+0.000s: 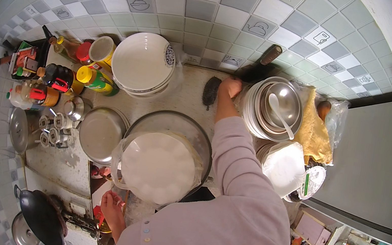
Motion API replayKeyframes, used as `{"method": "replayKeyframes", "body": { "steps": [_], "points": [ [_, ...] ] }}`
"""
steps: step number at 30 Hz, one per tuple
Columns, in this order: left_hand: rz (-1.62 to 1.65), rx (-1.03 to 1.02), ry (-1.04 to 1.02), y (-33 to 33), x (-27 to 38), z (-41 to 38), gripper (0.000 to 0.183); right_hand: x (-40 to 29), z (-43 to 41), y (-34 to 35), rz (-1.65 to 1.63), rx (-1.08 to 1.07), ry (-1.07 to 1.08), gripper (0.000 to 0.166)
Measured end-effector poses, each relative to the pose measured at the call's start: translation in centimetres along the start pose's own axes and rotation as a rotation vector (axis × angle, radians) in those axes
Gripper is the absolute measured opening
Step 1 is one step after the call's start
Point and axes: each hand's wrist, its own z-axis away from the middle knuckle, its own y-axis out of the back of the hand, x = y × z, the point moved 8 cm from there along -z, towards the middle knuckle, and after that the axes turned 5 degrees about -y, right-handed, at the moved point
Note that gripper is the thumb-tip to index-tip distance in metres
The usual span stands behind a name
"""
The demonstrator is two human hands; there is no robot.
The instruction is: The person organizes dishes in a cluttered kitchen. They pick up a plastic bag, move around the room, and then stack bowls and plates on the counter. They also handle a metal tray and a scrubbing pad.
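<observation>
My right hand [230, 87] reaches to the back of the counter, between a dark oval scrubbing pad [211, 91] and a stack of plates and metal bowls [251, 110] topped by a white spoon [278, 112]. Its fingers are partly hidden, so whether they hold anything is unclear. Behind it, a dark-bladed cleaver with a brown handle [271, 55] leans on the tiled wall. My left hand [113, 207] hangs low at the counter's front, fingers loosely curled, with nothing visible in it. Before me a white scalloped plate [159, 168], in clear plastic, rests over a large round metal tray [180, 124].
White bowls [143, 62] stand at the back left, near sauce bottles [56, 77] and spice jars. Metal plates [102, 134] lie left of the tray. A black wok [40, 217] is lower left. At right are foam trays [284, 169], a yellow cloth [314, 129] and a grey refrigerator [373, 166].
</observation>
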Motion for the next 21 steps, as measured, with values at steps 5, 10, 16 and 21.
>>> {"method": "replayKeyframes", "body": {
  "steps": [5,10,16,21],
  "points": [
    [-0.002,0.013,0.013,-0.3,0.4,0.4,0.015,-0.1,-0.2,-0.4,0.103,0.012,0.051,0.022],
    [-0.001,-0.016,0.013,0.0,-0.1,0.1,0.015,-1.6,0.5,-0.6,0.133,-0.007,0.205,0.018],
    [-0.018,-0.065,-0.006,-0.6,0.0,-0.2,0.015,-5.7,7.4,-0.3,-0.079,-0.043,0.746,0.014],
    [-0.004,-0.065,0.002,-1.3,0.6,0.5,0.016,-5.7,10.9,0.0,-0.167,-0.577,0.753,0.012]
  ]
}}
